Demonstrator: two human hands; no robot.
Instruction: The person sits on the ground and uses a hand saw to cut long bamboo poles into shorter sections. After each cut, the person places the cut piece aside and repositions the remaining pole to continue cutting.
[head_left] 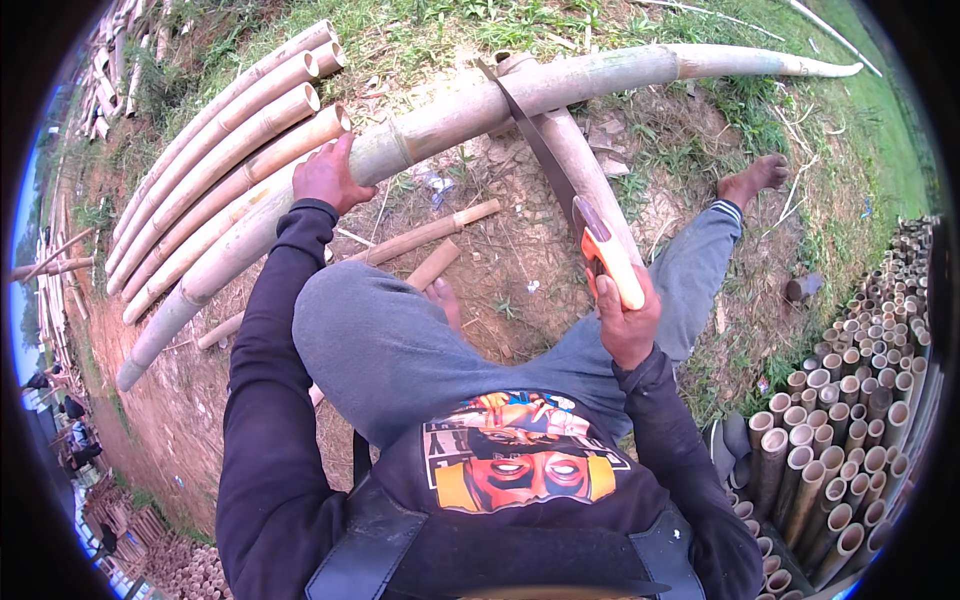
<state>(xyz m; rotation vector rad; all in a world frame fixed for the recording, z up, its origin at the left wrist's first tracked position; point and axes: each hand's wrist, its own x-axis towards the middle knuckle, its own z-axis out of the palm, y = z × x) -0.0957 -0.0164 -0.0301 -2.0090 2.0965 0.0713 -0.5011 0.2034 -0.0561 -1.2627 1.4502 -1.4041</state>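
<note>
A long bamboo pole (440, 132) runs slantwise across the ground before me, from lower left to upper right. My left hand (334, 178) is wrapped over its upper side, thumb toward the right. In my right hand (630, 322) is the orange and white handle of a handsaw (553, 165). Its dark blade lies across the pole, the tip showing past the far side. Whether the teeth have cut into the bamboo cannot be made out. Beneath the pole, near the blade, another thick bamboo piece (590, 170) extends back toward my right hand.
Several cut bamboo lengths (225, 120) lie side by side at the left. Shorter pieces (430, 232) are beside my bent knee. A dense stack of upright bamboo tubes (830, 430) stands at the right. My bare foot (755, 180) is stretched out on the grass.
</note>
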